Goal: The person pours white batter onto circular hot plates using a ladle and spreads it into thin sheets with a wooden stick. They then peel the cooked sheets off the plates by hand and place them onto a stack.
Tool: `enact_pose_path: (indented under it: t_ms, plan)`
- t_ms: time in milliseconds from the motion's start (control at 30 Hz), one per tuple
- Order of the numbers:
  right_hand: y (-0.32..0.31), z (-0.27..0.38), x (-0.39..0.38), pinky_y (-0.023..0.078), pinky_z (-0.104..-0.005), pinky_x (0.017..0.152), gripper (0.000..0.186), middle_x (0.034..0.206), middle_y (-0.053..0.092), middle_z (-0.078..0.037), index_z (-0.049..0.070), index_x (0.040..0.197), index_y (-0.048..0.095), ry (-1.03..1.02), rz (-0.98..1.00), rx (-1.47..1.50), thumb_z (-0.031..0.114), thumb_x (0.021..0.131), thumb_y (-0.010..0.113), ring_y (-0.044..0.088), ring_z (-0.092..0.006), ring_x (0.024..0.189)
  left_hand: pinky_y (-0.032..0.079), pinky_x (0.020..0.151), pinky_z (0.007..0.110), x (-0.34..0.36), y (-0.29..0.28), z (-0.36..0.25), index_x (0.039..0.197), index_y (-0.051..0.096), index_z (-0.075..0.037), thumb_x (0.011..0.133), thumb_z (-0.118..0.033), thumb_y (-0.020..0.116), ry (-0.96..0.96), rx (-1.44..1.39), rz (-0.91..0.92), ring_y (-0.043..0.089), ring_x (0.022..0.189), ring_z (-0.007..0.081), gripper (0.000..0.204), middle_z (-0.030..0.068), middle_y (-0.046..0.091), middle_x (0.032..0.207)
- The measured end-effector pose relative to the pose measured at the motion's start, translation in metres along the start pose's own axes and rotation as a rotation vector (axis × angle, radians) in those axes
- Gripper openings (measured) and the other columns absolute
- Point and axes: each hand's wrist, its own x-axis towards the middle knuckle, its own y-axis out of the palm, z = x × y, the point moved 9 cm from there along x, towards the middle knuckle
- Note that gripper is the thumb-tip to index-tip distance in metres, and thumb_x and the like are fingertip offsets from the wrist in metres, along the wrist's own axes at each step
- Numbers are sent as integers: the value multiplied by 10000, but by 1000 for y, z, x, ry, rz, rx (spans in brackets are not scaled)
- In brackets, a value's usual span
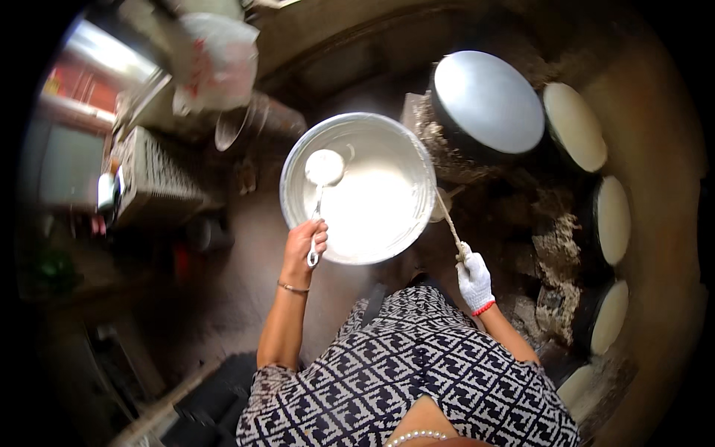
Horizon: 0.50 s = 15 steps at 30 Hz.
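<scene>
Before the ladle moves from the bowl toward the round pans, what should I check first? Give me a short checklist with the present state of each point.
1. Left hand grips the ladle handle: ok, fingers closed around its end.
2. Ladle cup is filled with white batter: ok, it looks full.
3. Bowl still holds batter: ok, white pool covers the bottom.
4. Right hand, gloved, holds the thin stick: ok.
5. Grey round pan beside the bowl is bare: ok, nothing white on it.
6. Pan is hot enough: cannot tell.
</scene>
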Motion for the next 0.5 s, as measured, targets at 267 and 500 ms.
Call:
enact_pose_path:
  t_ms: [267, 500]
  plan:
    - [-91, -86, 73, 511, -348, 721, 221, 936, 580, -154, 36, 1044, 624, 52, -198, -91, -16, 830, 635, 608, -311, 844, 339, 411, 212, -24, 123, 15, 1186, 428, 116, 1029, -110, 389, -315, -374, 225, 417, 599, 92, 278, 85, 491, 869]
    - [-193, -266, 140, 490, -452, 676, 201, 850, 571, -205, 53, 1066, 595, 240, -265, -320, 74, 869, 627, 587, -394, 787, 350, 400, 215, -30, 297, 18, 1281, 364, 130, 1035, -131, 380, -246, -312, 372, 421, 609, 94, 359, 113, 496, 928]
